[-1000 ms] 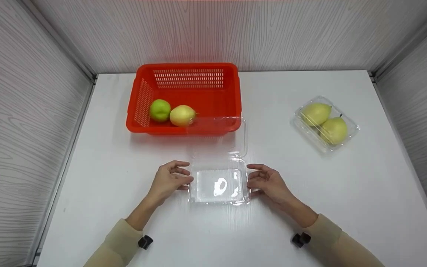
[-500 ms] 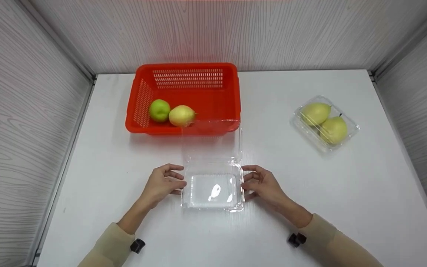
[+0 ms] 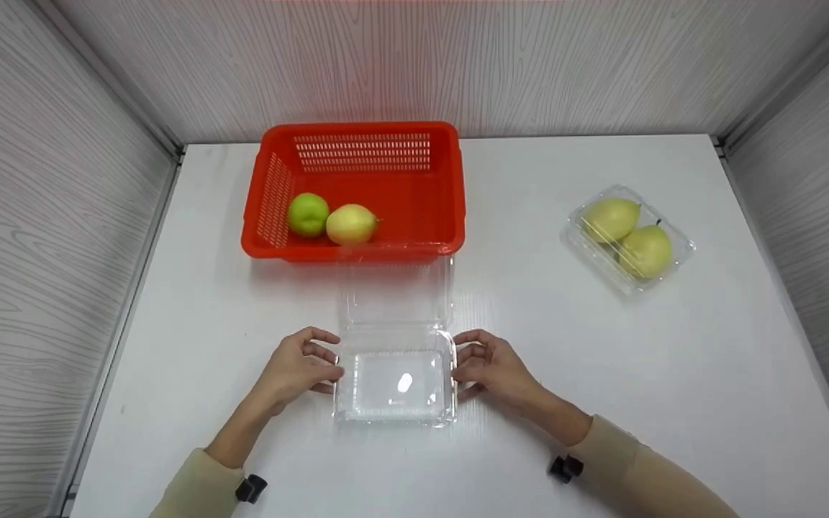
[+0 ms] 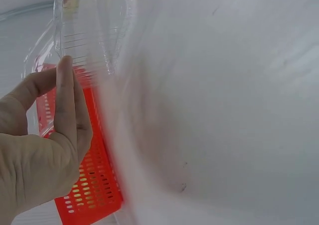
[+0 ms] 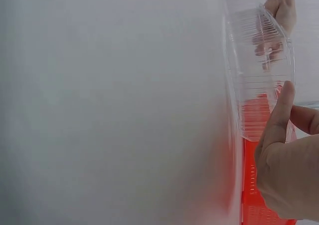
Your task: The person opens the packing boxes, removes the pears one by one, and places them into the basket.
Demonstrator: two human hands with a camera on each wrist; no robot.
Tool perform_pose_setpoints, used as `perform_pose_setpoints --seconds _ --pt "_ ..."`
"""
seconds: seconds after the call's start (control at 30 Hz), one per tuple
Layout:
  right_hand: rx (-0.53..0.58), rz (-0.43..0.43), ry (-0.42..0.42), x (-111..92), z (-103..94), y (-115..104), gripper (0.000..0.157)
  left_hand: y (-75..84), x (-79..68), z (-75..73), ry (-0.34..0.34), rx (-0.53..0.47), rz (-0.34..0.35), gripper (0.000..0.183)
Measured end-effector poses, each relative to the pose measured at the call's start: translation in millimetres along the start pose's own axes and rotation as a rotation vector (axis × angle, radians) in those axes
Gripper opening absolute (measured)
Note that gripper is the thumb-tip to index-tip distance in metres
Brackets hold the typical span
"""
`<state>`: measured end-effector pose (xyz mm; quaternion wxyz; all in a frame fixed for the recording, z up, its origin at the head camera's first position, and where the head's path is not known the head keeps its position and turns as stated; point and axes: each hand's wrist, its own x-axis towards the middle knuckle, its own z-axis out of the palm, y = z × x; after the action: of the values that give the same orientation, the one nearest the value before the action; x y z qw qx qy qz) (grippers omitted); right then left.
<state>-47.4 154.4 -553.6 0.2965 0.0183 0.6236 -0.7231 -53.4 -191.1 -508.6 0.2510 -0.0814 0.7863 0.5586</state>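
Observation:
A clear plastic clamshell box [image 3: 396,403] with its lid [image 3: 396,291] raised stands in the middle of the head view. Nothing lies inside it. My left hand [image 3: 299,369] pinches the box's left rim between thumb and fingers, and my right hand [image 3: 492,373] does the same on the right rim. In the left wrist view, the fingertips of my left hand [image 4: 55,130] meet at the box's edge [image 4: 94,30]. From the right wrist view, the box wall [image 5: 251,65] runs away from my right hand [image 5: 286,160] toward the other one.
Behind the lid sits a red plastic basket [image 3: 400,183] holding a green apple [image 3: 308,214] and a pale yellow pear [image 3: 351,224]. At the right of the white table [image 3: 673,374], a closed clear box [image 3: 632,286] contains two pears [image 3: 645,251]. Wood-patterned walls flank the table.
The open clamshell box has shifted left and toward me, with both hands moving along at its sides. The basket and the closed box of pears stay put.

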Motion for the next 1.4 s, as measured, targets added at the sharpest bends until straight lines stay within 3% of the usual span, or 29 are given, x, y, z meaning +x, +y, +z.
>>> perform_pose_setpoints --seconds 0.67,1.0,1.4 --pt "0.042 0.049 -0.09 7.0 29.0 10.6 0.054 -6.0 -11.4 -27.3 -0.096 0.055 -0.055 0.057" --pt "0.088 0.06 -0.107 10.8 46.9 13.5 0.048 -10.8 -17.8 -41.3 -0.107 0.096 -0.067 0.055" --pt "0.127 0.062 -0.098 25.8 64.1 7.0 0.047 -15.7 -11.2 -59.2 -0.062 0.142 -0.086 0.055"
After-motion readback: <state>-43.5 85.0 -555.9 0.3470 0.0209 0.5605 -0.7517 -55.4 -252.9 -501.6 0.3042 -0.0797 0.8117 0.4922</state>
